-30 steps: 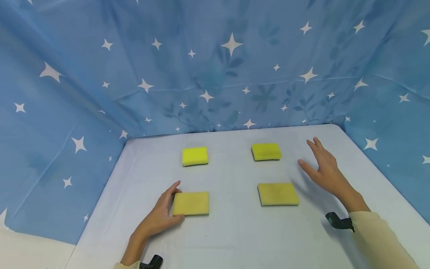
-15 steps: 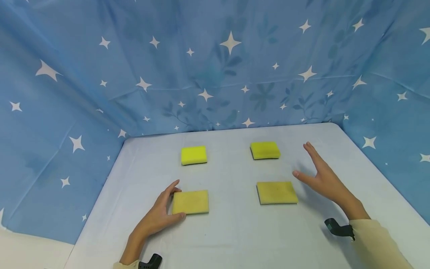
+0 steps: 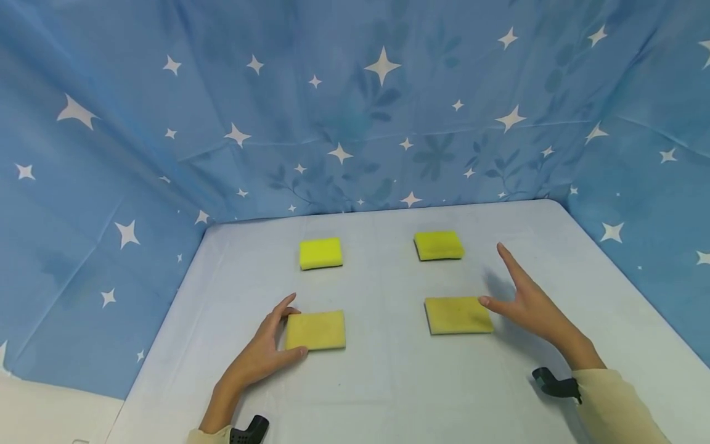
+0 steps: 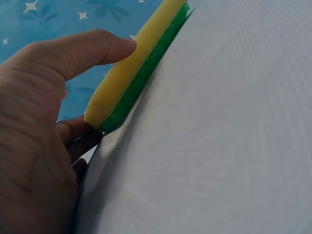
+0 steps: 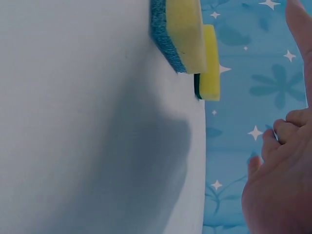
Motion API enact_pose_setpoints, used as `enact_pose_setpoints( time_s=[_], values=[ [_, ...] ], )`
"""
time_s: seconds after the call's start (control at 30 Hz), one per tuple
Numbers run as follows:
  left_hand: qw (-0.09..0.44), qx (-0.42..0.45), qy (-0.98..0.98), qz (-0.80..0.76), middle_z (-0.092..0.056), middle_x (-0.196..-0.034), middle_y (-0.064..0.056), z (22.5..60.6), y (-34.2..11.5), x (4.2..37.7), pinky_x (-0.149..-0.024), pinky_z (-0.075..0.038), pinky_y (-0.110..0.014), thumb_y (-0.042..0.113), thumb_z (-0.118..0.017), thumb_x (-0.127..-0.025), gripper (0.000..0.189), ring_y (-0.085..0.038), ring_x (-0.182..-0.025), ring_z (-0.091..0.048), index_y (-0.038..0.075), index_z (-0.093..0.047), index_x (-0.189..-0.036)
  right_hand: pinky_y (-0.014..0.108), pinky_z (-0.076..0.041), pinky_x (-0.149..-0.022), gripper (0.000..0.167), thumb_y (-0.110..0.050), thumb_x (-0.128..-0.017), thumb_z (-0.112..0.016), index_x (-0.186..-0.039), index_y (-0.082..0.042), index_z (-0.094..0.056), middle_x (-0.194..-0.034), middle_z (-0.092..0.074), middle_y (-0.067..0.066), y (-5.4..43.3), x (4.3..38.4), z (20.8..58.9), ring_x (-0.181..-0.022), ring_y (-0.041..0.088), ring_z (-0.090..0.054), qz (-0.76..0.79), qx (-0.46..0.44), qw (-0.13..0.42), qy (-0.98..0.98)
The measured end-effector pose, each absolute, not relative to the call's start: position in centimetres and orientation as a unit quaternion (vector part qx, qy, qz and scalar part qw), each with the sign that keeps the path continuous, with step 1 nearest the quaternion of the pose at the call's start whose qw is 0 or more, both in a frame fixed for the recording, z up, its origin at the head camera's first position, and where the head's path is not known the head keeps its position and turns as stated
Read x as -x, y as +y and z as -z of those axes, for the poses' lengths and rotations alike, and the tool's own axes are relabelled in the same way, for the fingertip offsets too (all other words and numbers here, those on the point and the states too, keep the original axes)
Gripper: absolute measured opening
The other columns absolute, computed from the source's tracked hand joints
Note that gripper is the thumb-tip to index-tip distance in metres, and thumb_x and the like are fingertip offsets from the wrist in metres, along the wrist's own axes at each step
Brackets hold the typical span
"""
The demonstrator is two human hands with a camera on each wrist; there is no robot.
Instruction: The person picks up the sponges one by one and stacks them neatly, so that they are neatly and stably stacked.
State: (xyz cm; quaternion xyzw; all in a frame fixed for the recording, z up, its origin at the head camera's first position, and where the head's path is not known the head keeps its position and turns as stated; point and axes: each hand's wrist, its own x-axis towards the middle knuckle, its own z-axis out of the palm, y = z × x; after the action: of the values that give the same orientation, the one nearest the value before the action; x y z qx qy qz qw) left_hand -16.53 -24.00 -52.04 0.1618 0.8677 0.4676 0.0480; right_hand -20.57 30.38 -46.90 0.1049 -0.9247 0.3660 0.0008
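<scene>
Thumb and fingers of my left hand [image 3: 261, 354] grip the left end of a sponge [image 3: 316, 330] lying flat on the white table. In the left wrist view that sponge [image 4: 119, 80] has a yellow body over a green scouring layer, the thumb on its near side and the other fingers partly hidden behind its end. My right hand [image 3: 532, 308] hovers above the table with fingers extended, its thumb overlapping the right end of another sponge [image 3: 455, 316] in the head view. Seen from the right wrist, this sponge [image 5: 185, 36] has a blue scouring layer and stands apart from the hand.
Farther back lie two brighter yellow sponges, one at left [image 3: 320, 253] and one at right [image 3: 438, 245]. A blue curtain [image 3: 355, 111] with white stars borders the white table [image 3: 383, 388] at the back and sides.
My right hand has come lower and nearer the near right sponge, moving slightly left. The left hand stays at its sponge, and all the sponges keep their places.
</scene>
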Motion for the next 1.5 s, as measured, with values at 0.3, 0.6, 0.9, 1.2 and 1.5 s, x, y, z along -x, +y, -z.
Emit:
enact_pose_setpoints(
  time_s=[0.3,0.6,0.9,1.2,1.5],
  values=[
    [0.048,-0.160,0.865,-0.473,-0.053,-0.151,-0.007,51.9,-23.9,16.5,-0.119,-0.025,-0.073,0.035,-0.087,-0.091,0.103,-0.040,-0.151,-0.037,0.020,-0.024,-0.171,0.087,-0.024,-0.108,0.117,-0.036,-0.094,-0.085,-0.174,-0.025,0.000,-0.176,-0.010,0.023,30.1,19.9,47.5,-0.156,0.057,-0.017,-0.375,-0.119,-0.015,-0.919],
    [0.047,-0.159,0.868,-0.468,-0.052,-0.151,-0.006,52.1,-23.8,16.3,-0.120,-0.024,-0.072,0.036,-0.086,-0.091,0.100,-0.040,-0.151,-0.037,0.022,-0.027,-0.170,0.087,-0.022,-0.109,0.115,-0.039,-0.093,-0.085,-0.175,-0.021,-0.006,-0.177,-0.010,0.023,29.5,19.3,48.4,-0.156,0.058,-0.014,-0.381,-0.120,-0.050,-0.915],
    [0.041,-0.163,0.872,-0.459,-0.053,-0.151,-0.006,52.0,-23.9,16.4,-0.119,-0.026,-0.073,0.037,-0.086,-0.091,0.099,-0.041,-0.151,-0.037,0.023,-0.027,-0.170,0.083,-0.021,-0.113,0.114,-0.044,-0.090,-0.087,-0.173,-0.014,-0.015,-0.173,-0.020,0.027,29.0,19.0,48.8,-0.156,0.057,-0.016,-0.371,-0.118,-0.075,-0.918],
    [0.044,-0.161,0.874,-0.456,-0.053,-0.150,-0.006,52.0,-24.2,16.4,-0.118,-0.028,-0.072,0.037,-0.086,-0.091,0.098,-0.039,-0.149,-0.039,0.025,-0.029,-0.169,0.079,-0.022,-0.116,0.109,-0.045,-0.090,-0.087,-0.171,-0.010,-0.024,-0.171,-0.027,0.026,28.9,18.9,49.1,-0.156,0.055,-0.020,-0.359,-0.126,-0.090,-0.920],
    [0.049,-0.156,0.876,-0.454,-0.052,-0.152,-0.005,52.1,-24.2,16.6,-0.120,-0.028,-0.069,0.040,-0.085,-0.092,0.093,-0.036,-0.149,-0.040,0.027,-0.032,-0.167,0.078,-0.025,-0.116,0.099,-0.045,-0.090,-0.087,-0.166,-0.007,-0.036,-0.167,-0.036,0.026,29.0,18.8,49.2,-0.153,0.056,-0.026,-0.340,-0.134,-0.098,-0.925]
  ],
)
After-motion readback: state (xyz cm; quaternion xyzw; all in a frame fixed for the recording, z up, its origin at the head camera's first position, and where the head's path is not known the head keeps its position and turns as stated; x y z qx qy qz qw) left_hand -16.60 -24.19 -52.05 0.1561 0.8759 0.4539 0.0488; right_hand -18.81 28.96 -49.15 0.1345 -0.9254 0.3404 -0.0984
